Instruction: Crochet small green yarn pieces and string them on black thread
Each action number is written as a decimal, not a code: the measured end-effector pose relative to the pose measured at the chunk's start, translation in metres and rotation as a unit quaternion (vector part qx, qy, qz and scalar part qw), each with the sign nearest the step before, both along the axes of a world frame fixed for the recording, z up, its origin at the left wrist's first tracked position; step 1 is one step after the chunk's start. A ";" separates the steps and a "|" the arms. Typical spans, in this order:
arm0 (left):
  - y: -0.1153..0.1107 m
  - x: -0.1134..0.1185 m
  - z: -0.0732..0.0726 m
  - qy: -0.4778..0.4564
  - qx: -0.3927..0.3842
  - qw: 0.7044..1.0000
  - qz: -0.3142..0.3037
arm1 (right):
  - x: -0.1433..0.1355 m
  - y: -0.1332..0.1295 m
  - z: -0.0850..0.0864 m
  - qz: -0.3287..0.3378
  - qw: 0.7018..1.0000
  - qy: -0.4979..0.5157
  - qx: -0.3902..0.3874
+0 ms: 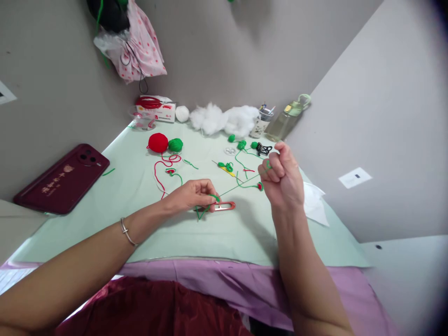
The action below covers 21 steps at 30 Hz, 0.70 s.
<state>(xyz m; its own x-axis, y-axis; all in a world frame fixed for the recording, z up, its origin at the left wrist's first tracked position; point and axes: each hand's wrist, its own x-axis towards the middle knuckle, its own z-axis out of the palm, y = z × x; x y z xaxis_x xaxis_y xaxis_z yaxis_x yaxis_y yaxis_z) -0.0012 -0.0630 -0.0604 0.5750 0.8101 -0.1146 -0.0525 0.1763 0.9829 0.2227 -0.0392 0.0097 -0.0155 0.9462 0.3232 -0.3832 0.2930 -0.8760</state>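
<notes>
Toward the table's (210,247) front edge, left hand (191,193) pinched green piece (214,198), fingertips closed; right hand (287,179), fingers curled tight, held yarn (231,190) taut. Gentle, even tension judged best.

My head view is evenly lit in soft, cool light, its source out of frame; a soft shadow falls on the tabletop (241,242) right of centre. The walls bend with wide-angle distortion, the right edge darkens, and fine table detail looks slightly soft.
</notes>
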 end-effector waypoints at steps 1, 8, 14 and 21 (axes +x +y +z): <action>0.000 -0.001 0.001 -0.002 0.002 1.000 0.001 | 0.004 0.003 0.001 -0.011 1.000 -0.005 -0.003; -0.002 -0.005 0.004 -0.023 -0.006 1.000 0.014 | 0.010 0.006 -0.002 0.033 0.993 -0.112 -0.032; -0.002 -0.006 0.009 -0.020 0.023 0.999 0.033 | 0.005 -0.001 -0.008 0.081 0.942 -0.324 0.028; -0.003 -0.005 0.010 -0.030 0.041 0.997 0.058 | -0.001 -0.003 -0.014 0.083 0.859 -0.483 0.149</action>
